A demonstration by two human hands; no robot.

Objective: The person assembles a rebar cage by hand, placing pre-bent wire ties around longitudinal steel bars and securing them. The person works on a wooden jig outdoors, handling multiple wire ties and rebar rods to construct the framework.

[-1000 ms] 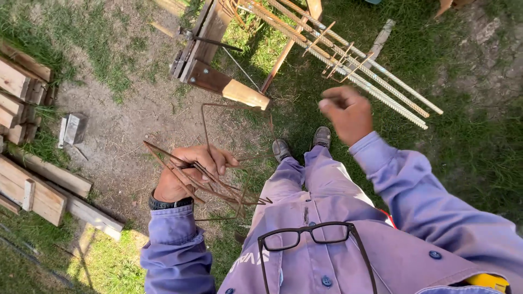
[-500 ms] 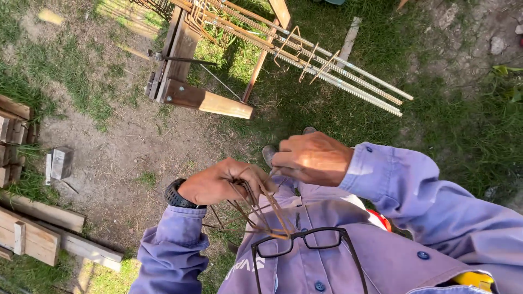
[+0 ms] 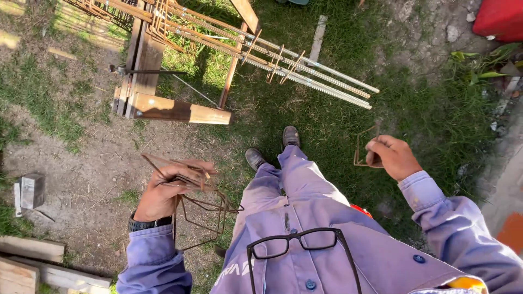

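Observation:
My left hand (image 3: pixel 166 190) grips a bundle of rusty wire stirrups (image 3: pixel 204 209) that hang down beside my left leg. Out to the right, my right hand (image 3: pixel 393 157) pinches one single rusty square stirrup (image 3: pixel 364 147) and holds it over the grass. Both arms wear lilac sleeves, and a dark watch sits on my left wrist. Black glasses (image 3: pixel 297 244) hang from the front of my shirt. My two shoes (image 3: pixel 272 147) stand on the grass below.
A cage of long rebar rods (image 3: pixel 283 62) rests on a wooden trestle (image 3: pixel 163 106) ahead. Wooden planks (image 3: pixel 32 261) and a grey block (image 3: pixel 30 190) lie at the left on bare dirt. A red object (image 3: pixel 498 19) sits at the top right.
My hands were together at the bundle half a second ago. My right hand has since swung out to the right with one stirrup; the left stays on the bundle.

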